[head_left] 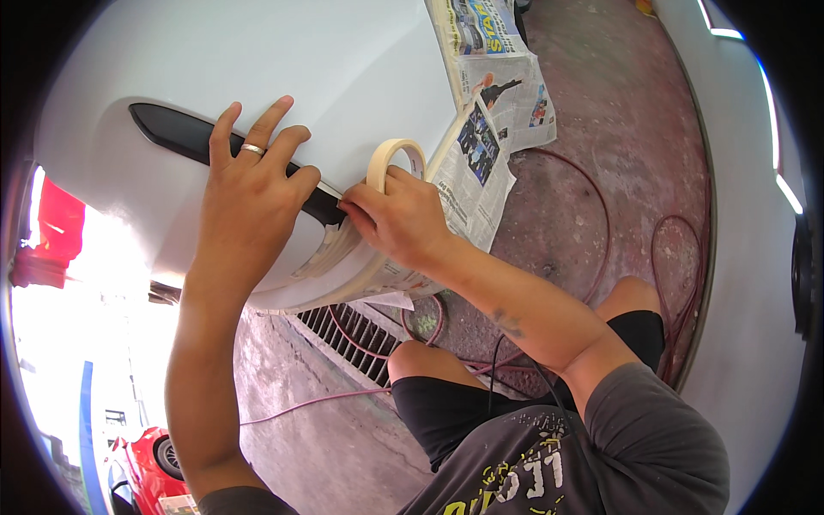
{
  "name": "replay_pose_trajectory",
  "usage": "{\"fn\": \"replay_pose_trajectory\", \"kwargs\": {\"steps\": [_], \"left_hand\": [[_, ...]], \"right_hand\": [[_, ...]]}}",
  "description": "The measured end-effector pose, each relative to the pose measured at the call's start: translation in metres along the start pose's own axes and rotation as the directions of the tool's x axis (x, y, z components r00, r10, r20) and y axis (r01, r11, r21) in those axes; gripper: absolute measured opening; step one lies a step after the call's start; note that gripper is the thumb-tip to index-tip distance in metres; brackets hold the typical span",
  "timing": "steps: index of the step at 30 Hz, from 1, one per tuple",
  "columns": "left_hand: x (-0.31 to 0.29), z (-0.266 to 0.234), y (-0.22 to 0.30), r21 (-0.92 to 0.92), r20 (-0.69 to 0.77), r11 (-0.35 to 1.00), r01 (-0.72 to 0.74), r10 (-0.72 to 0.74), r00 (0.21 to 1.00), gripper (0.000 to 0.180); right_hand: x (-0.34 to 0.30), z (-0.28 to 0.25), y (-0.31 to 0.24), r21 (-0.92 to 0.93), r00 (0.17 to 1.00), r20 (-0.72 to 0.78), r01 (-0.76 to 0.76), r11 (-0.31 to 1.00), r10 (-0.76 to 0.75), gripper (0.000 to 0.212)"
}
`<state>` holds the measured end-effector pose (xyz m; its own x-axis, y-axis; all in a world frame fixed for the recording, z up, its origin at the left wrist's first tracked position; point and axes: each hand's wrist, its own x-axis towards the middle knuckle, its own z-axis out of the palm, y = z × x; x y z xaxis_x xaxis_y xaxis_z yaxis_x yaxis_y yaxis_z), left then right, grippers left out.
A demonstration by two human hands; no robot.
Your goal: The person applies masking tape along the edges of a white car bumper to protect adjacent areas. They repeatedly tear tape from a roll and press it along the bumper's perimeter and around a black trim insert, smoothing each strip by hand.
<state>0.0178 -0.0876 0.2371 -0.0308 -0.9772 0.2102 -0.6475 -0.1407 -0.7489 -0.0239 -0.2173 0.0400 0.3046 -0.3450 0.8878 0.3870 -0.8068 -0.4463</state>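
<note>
A long black trim strip (172, 130) sits in a pale, white-grey car body panel (352, 69). Across its middle lies my left hand (249, 189), fingers spread and touching the strip and the panel, a ring on one finger. My right hand (402, 216) is closed on a roll of cream masking tape (378, 165). Its thumb and fingertips pinch at the strip's right end, where a narrow length of tape appears to run along the upper edge. The exact pinch point is partly hidden by the fingers.
Newspaper sheets (470, 193) are taped along the panel's right edge. Below lies a floor grate (343, 336), with a reddish hose (605, 202) looping over the stained floor. Another pale car panel (755, 283) curves along the right. A red car (150, 476) stands at lower left.
</note>
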Motion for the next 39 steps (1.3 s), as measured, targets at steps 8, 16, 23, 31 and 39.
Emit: {"fn": "replay_pose_trajectory", "kwargs": {"steps": [8, 16, 23, 31, 39], "left_hand": [[0.0, -0.024, -0.014, -0.041, -0.028, 0.995, 0.088, -0.089, 0.996, 0.01], [0.01, -0.019, 0.004, -0.136, 0.056, 0.991, 0.003, 0.005, 0.998, 0.018], [0.02, -0.003, 0.011, -0.074, 0.118, 0.984, -0.165, 0.173, 0.978, 0.017], [0.018, 0.005, 0.007, -0.047, 0.127, 0.964, -0.263, 0.267, 0.955, 0.026], [0.007, 0.002, 0.008, 0.015, 0.17, 0.94, -0.341, 0.334, 0.927, 0.03]], "right_hand": [[-0.01, -0.025, 0.004, 0.011, 0.988, 0.124, 0.087, 0.996, -0.088, 0.022], [-0.136, -0.099, 0.072, -0.141, 0.909, 0.329, -0.22, 0.965, 0.256, 0.02], [-0.191, -0.158, 0.11, -0.371, 0.618, 0.382, -0.578, 0.727, 0.687, 0.019], [-0.188, -0.165, 0.12, -0.363, 0.635, 0.383, -0.564, 0.742, 0.67, 0.021], [-0.187, -0.165, 0.128, -0.339, 0.611, 0.404, -0.592, 0.732, 0.681, 0.02]]}}
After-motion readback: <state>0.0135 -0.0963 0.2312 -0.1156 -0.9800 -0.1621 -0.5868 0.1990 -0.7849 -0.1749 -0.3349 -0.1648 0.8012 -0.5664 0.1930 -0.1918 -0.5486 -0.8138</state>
